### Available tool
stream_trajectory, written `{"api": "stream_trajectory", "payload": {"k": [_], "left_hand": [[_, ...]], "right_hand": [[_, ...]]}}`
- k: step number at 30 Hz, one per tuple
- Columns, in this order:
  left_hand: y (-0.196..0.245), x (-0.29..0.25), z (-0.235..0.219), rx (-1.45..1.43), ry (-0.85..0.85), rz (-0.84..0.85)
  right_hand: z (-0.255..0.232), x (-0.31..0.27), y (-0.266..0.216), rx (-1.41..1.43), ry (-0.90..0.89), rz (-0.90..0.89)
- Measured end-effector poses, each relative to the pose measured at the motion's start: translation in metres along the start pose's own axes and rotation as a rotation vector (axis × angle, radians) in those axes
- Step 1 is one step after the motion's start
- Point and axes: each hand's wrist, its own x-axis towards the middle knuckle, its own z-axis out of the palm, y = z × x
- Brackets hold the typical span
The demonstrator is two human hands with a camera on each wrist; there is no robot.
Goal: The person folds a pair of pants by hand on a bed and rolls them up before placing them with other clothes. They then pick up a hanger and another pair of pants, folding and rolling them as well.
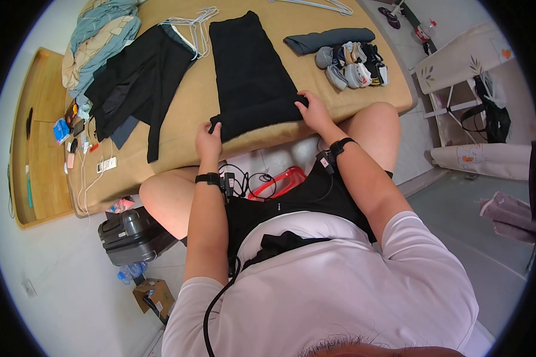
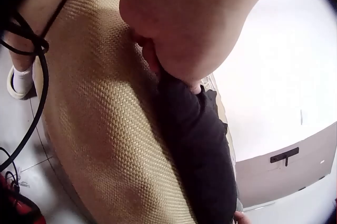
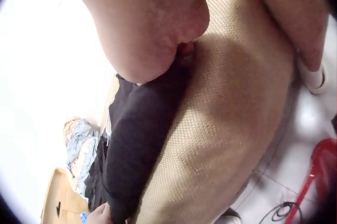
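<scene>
A long folded black garment (image 1: 247, 56) lies on the woven tan mat of the bed, its near end turned up into a thick roll (image 1: 257, 115). My left hand (image 1: 208, 141) grips the left end of this roll, thumb on top. At the right end my right hand (image 1: 315, 113) grips it the same way. In the left wrist view the black roll (image 2: 197, 145) runs away from the left hand (image 2: 184, 29) along the mat's edge. The right wrist view shows the roll (image 3: 145, 124) under the right hand (image 3: 147, 29), whose fingertips are mostly hidden.
Left of the garment lies another black garment (image 1: 134, 74) beside white hangers (image 1: 196, 30). To the right are a rolled dark grey cloth (image 1: 330, 40) and several rolled socks (image 1: 352, 74). Phone cables and small items (image 1: 83, 140) crowd the left corner. A suitcase (image 1: 131, 235) stands below.
</scene>
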Motion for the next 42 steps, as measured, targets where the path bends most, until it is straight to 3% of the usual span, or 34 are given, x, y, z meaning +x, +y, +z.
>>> {"api": "stream_trajectory", "payload": {"k": [1, 3, 4, 6, 7, 9, 10, 11, 12, 13, 15, 19, 23, 25, 26, 28, 29, 31, 35, 42], "left_hand": [[-0.001, 0.0, 0.001, -0.001, 0.0, 0.0], [-0.004, 0.0, 0.001, -0.202, 0.129, 0.194], [-0.001, 0.0, -0.003, -0.202, 0.131, 0.195], [0.012, -0.005, -0.015, -0.002, 0.15, 0.496], [0.016, -0.008, -0.016, 0.0, 0.15, 0.492], [0.025, -0.015, -0.016, -0.061, 0.139, 0.654], [0.027, -0.015, -0.017, -0.037, 0.107, 0.624], [0.03, -0.018, -0.016, -0.038, 0.106, 0.623], [0.033, -0.024, -0.014, -0.02, 0.036, 0.663], [0.037, -0.028, -0.015, -0.001, -0.034, 0.702], [0.032, -0.027, -0.013, 0.039, -0.056, 0.669], [0.012, -0.012, -0.001, 0.066, -0.108, 0.582], [0.002, -0.004, 0.005, 0.016, -0.066, 0.578], [0.0, 0.0, 0.005, -0.182, -0.134, 0.414], [-0.001, 0.001, 0.004, -0.181, -0.135, 0.414], [0.0, 0.001, -0.001, -0.302, -0.165, 0.229], [0.002, 0.0, -0.005, -0.301, -0.164, 0.229], [0.004, 0.0, -0.01, -0.259, -0.203, 0.121], [-0.002, 0.001, -0.005, -0.353, -0.143, 0.121], [0.003, -0.002, -0.004, -0.21, -0.068, 0.099]], "right_hand": [[-0.002, 0.0, -0.002, -0.001, 0.0, -0.001], [-0.006, 0.001, -0.008, 0.047, 0.083, -0.096], [-0.011, 0.002, -0.014, 0.048, 0.083, -0.097], [-0.02, 0.004, -0.025, -0.025, 0.181, -0.277], [-0.023, 0.005, -0.024, -0.024, 0.177, -0.277], [-0.028, 0.007, -0.021, -0.015, 0.09, -0.435], [-0.028, 0.004, -0.022, -0.015, 0.089, -0.434], [-0.026, 0.0, -0.022, -0.074, -0.024, -0.446], [-0.024, -0.005, -0.023, -0.133, -0.137, -0.456], [-0.022, -0.009, -0.026, -0.133, -0.138, -0.456], [-0.02, -0.015, -0.032, -0.344, -0.164, -0.387], [-0.018, -0.007, -0.023, -0.333, -0.233, -0.343], [-0.011, -0.001, -0.01, -0.263, -0.176, -0.315], [-0.01, 0.001, -0.004, -0.194, -0.167, -0.269], [-0.01, 0.003, -0.001, -0.194, -0.167, -0.268], [-0.01, 0.008, 0.003, -0.037, -0.246, -0.112], [-0.01, 0.007, 0.004, -0.036, -0.246, -0.113], [-0.009, 0.006, 0.005, 0.08, -0.239, 0.048], [-0.002, 0.006, 0.012, 0.044, -0.199, 0.098], [-0.001, 0.003, 0.001, -0.106, -0.141, 0.122]]}}
